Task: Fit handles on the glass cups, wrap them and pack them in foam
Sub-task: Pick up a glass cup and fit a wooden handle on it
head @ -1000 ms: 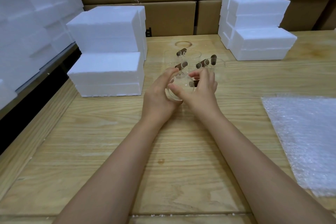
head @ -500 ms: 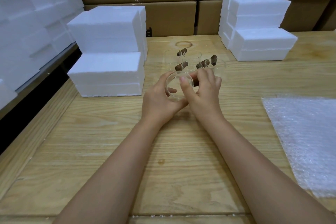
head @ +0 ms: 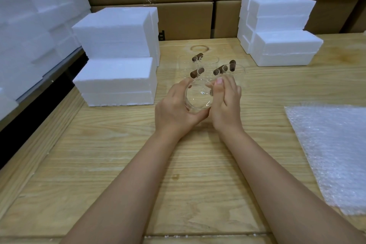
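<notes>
1. A person's left hand [head: 174, 106] is gripping a clear glass cup [head: 198, 98] from the left and below. The fingers are curling round its wall and holding it just above the wooden table [head: 178, 174], with the mouth tipped toward the camera.
2. The right hand [head: 227, 103] is grasping the same glass cup from the right. The thumb is pressing against the rim and the fingers are curling over the far side; what lies beneath those fingers is hidden.
3. Both bare forearms are reaching in from the bottom edge and meeting at the cup over the middle of the table.
4. Just behind the hands, the other glass cups [head: 236, 74] are standing upright in a tight cluster on the table, with brown handles [head: 197, 72] sticking out from their sides. Their exact number is hard to tell through the clear glass.
5. Left of that cluster, white foam blocks [head: 116, 77] are sitting in a stepped stack. A second foam stack [head: 283, 45] is sitting to the right, well apart from the cups.
6. A foam wall [head: 29, 25] is rising along the far left, beyond the table's edge.
7. A sheet of bubble wrap [head: 336, 154] is lying flat on the table at the right, well apart from both hands.
8. Cardboard boxes [head: 178, 18] are lining the back, behind the foam.
</notes>
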